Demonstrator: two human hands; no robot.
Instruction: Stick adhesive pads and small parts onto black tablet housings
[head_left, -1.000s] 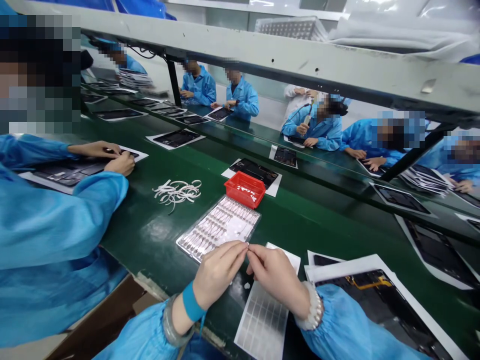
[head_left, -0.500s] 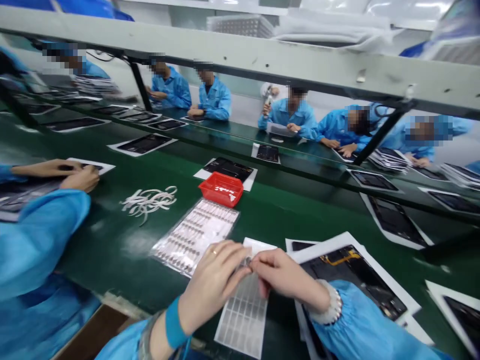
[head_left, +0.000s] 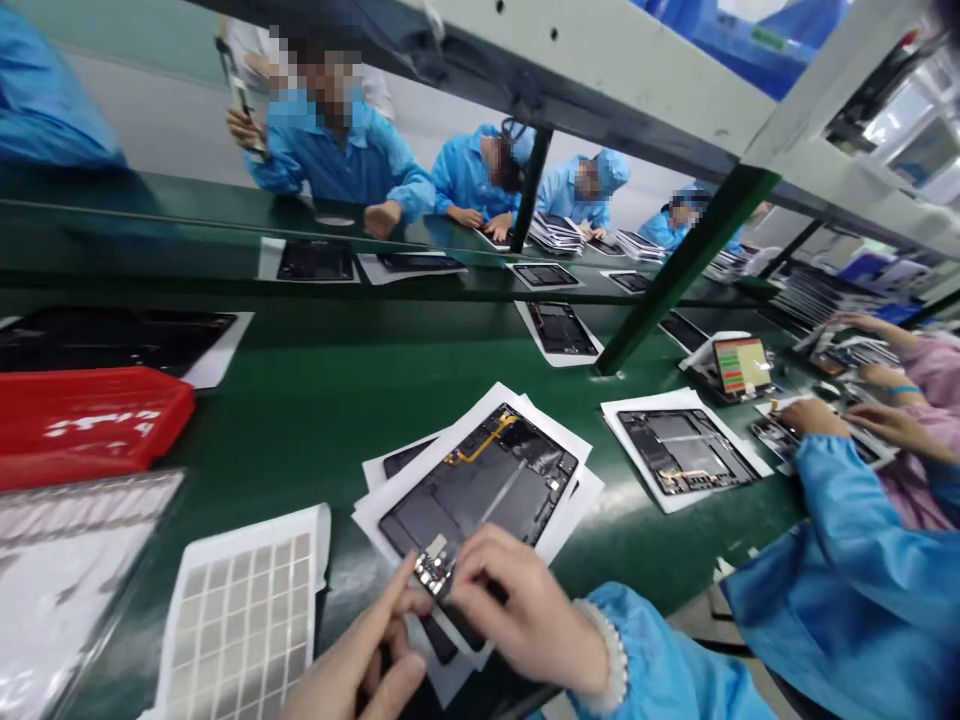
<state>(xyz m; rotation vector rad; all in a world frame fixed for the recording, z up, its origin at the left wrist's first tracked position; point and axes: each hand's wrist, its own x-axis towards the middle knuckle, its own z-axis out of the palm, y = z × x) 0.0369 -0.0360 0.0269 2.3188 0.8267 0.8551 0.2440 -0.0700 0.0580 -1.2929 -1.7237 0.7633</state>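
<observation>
A dark device housing [head_left: 465,480] with an orange flex cable lies on white paper atop a small stack. At its near left corner is a small circuit board [head_left: 435,565] with a pale patch. My left hand [head_left: 367,650] has its index fingertip at the board's left edge, fingers apart. My right hand [head_left: 517,605] bends over the housing's near edge, right of the board, thumb and fingers together; what lies between them is hidden. Left of my hands lies a sheet of grey rectangular stickers [head_left: 240,620].
A red tray [head_left: 90,420] with small white pieces and a plastic-covered sheet [head_left: 67,590] are at left. Another housing [head_left: 686,450] lies right, near a co-worker's sleeve [head_left: 832,490]. A green post [head_left: 682,270] rises behind. Co-workers sit opposite.
The view has swung right and come closer to the stacked housings. My hands have parted and moved from above the sticker sheet to the near corner of the top housing.
</observation>
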